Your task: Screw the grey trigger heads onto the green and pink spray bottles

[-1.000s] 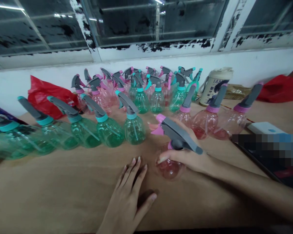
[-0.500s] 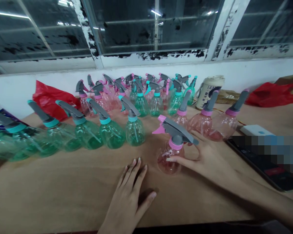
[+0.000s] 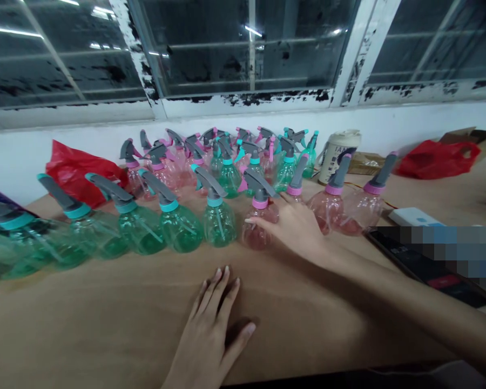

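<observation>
My right hand (image 3: 297,227) grips a pink spray bottle (image 3: 256,233) with a grey trigger head and pink collar. The bottle stands upright in the front row, just right of a green spray bottle (image 3: 219,224) with a turquoise collar. Behind my right hand and to its right are more pink spray bottles (image 3: 327,208), one partly hidden by the hand. My left hand (image 3: 210,327) lies flat on the table (image 3: 105,329), fingers spread, holding nothing. Several green spray bottles (image 3: 181,229) line up to the left.
A cluster of pink and green spray bottles (image 3: 229,175) stands by the wall. Red plastic bags (image 3: 81,173) sit at left and right. A white cup (image 3: 338,154), a small white box (image 3: 415,217) and a dark phone or tablet (image 3: 413,265) are on the right.
My right hand has carried the pink spray bottle away from me and slightly left, into the front row beside the green one. The left hand stays flat. The view has shifted slightly.
</observation>
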Tool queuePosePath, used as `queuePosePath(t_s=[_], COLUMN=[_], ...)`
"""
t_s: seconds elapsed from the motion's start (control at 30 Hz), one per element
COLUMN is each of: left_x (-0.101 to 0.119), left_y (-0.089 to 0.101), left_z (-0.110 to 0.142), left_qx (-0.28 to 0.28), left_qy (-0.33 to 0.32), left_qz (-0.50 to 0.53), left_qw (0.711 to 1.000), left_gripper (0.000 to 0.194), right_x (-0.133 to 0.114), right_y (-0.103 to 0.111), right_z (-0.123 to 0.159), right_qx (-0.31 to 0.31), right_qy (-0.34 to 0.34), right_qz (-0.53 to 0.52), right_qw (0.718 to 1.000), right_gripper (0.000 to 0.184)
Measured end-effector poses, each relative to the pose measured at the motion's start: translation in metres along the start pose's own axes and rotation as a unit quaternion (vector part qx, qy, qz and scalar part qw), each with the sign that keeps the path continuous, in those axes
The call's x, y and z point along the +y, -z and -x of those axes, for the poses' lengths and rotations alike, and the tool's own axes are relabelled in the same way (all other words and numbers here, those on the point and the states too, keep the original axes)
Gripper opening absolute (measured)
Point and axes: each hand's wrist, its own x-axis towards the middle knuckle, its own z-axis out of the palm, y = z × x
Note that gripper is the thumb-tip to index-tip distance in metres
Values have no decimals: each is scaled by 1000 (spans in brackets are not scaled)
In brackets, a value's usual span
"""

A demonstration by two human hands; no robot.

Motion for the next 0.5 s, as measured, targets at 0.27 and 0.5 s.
queuePosePath(t_s=[0.27, 0.5], left_x=[-1, 2], left_y=[-5, -14], left_z=[-4, -19], left_qx=[9, -2], left_qy=[-5, -1], left_qz=[-14, -11], left_qw=[1000, 1000], left_gripper=[63, 60], right_x=[-2, 2], right_y=[-7, 10], right_z=[-15, 1], right_qx=[-5, 9], right_qy=[-14, -8], right_qz=[-26, -44], right_qw=[1000, 999], right_gripper=[61, 68])
